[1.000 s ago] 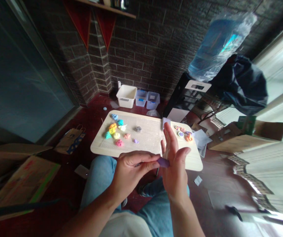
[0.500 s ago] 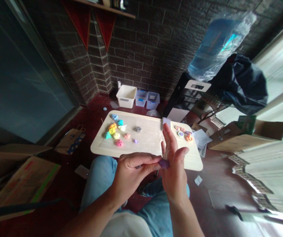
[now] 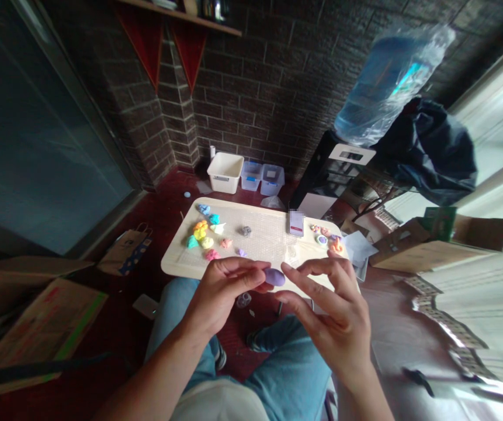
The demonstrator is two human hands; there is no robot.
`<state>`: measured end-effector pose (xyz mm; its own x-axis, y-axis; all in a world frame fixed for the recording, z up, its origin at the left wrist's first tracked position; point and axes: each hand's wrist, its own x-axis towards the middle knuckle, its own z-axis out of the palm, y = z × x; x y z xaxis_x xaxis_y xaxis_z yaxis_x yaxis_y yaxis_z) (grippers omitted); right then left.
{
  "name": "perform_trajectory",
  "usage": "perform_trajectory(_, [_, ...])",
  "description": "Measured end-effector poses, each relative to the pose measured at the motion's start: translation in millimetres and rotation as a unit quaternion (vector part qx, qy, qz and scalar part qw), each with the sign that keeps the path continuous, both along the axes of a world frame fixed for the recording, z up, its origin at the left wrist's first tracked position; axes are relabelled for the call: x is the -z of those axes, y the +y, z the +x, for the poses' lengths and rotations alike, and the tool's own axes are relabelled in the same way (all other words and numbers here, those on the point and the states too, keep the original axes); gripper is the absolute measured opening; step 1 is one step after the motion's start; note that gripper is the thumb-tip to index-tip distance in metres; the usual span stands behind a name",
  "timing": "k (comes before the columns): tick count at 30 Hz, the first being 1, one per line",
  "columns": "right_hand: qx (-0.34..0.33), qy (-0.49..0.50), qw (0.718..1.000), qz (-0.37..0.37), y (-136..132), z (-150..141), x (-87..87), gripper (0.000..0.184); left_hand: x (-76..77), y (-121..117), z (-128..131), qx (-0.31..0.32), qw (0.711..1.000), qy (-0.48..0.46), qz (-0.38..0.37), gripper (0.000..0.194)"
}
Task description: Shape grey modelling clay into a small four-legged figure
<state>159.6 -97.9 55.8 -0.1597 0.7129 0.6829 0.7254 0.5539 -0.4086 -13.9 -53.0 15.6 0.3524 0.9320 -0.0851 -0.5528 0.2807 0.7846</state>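
A smooth, rounded piece of purple clay (image 3: 274, 277) is pinched between the thumb and fingers of my left hand (image 3: 225, 289), above the near edge of the low cream table (image 3: 176, 263). My right hand (image 3: 328, 298) is just to its right, thumb and forefinger spread, apart from the clay. Beyond the hands, on the table's left part, lie several coloured clay lumps, among them a yellow-orange one (image 3: 200, 229), a pink one (image 3: 211, 255) and a teal one (image 3: 192, 241). A grey lump (image 3: 246, 231) and a small purple bit (image 3: 242, 252) sit nearer the middle.
A phone (image 3: 296, 223) rests at the table's far edge. To its right are small shaped clay pieces, one an orange piece (image 3: 336, 247). Behind the table stand a white bin (image 3: 225, 173) and two clear boxes. A water dispenser (image 3: 321, 175) and cardboard box (image 3: 426, 242) are on the right.
My right hand has come away from the purple clay and turned, moving right with its fingers spread. My left hand still pinches the clay, now shifted slightly left and showing its rounded shape.
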Motion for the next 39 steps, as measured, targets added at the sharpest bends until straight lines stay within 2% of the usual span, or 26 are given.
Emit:
perform_trajectory(10, [-0.019, -0.019, 0.999, 0.027, -2, -2, -7.2, 0.030, 2.5, -4, -1, -0.018, 0.998, 0.064, 0.019, 0.020])
perform_trajectory(25, [-0.017, -0.035, 0.999, 0.029, -5, -3, -12.6, 0.021, 1.2, -6, -1, -0.018, 0.996, 0.085, 0.028, 0.018])
perform_trajectory(39, [0.000, -0.048, 0.998, 0.039, -8, 0, -7.7, 0.035, 3.9, -6, 0, -0.018, 0.995, 0.096, 0.030, 0.018])
